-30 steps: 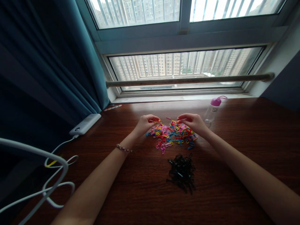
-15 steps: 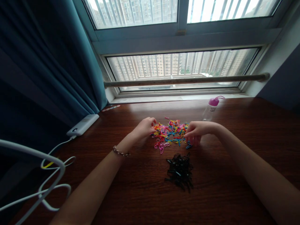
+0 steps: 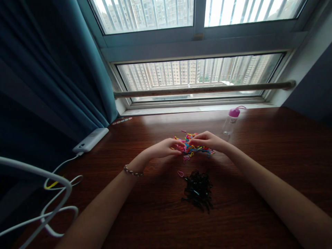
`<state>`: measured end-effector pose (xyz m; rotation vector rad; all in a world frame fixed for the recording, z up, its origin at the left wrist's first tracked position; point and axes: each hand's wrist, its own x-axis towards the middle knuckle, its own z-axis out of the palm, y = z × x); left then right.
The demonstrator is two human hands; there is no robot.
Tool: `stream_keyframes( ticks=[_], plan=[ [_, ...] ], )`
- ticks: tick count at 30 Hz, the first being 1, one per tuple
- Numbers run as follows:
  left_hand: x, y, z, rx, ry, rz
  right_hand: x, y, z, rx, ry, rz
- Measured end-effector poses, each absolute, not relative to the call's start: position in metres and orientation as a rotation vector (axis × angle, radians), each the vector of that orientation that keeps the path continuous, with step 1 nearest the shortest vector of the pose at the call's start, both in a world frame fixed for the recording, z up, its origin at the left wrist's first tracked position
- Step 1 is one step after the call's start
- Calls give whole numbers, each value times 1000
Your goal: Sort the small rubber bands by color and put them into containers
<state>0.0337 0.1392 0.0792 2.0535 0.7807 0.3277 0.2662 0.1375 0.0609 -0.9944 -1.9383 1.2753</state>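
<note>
A heap of small, bright loops (image 3: 193, 148), pink, red, yellow and blue, perhaps elastic bands, lies on the dark wooden table between my hands. My left hand (image 3: 167, 148) is at its left side, thumb and fingers apart and touching the loops. Across from it, my right hand (image 3: 207, 140) reaches over the top of the heap with stretched fingers, their tips partly hidden among the loops. Nearer to me is a pile of thin black pieces (image 3: 198, 189), too dark to identify. One pink loop (image 3: 181, 174) lies at its upper left edge.
A clear bottle with a purple lid (image 3: 230, 122) stands behind my right hand. At left, a white power bank (image 3: 90, 140) has a cable (image 3: 64, 159) plugged in, and a thicker white tube (image 3: 38, 168) curves in front. A blue curtain (image 3: 98, 86) hangs beside the window.
Both hands have moved inward over the colourful heap, which is now more compact. A single pink loop now lies apart, beside the black pile.
</note>
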Motion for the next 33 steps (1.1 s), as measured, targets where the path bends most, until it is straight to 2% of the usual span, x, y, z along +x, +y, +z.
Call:
stream_keyframes(
  ticks=[3,8,11,20,23,26,28,33],
  plan=[
    [28,143,82,2019,886,437,276,137,70,-1058,-1916,1497],
    [29,137,84,1877,771,16,302,141,72,-1284,-2048,1924],
    [37,128,80,2002,733,-27,306,144,63,-1323,-1999,1988],
    [43,127,62,2216,653,-35,293,154,55,-1031,-1665,1435],
    [46,129,56,2293,763,42,300,162,51,-1239,-1578,1112],
    [52,128,44,2365,949,233,307,167,43,-1586,-1699,610],
    [56,128,37,2401,1065,373,307,168,37,-1704,-1826,399],
    [53,135,39,2417,1351,633,290,164,27,-1559,-1972,537]
  ],
)
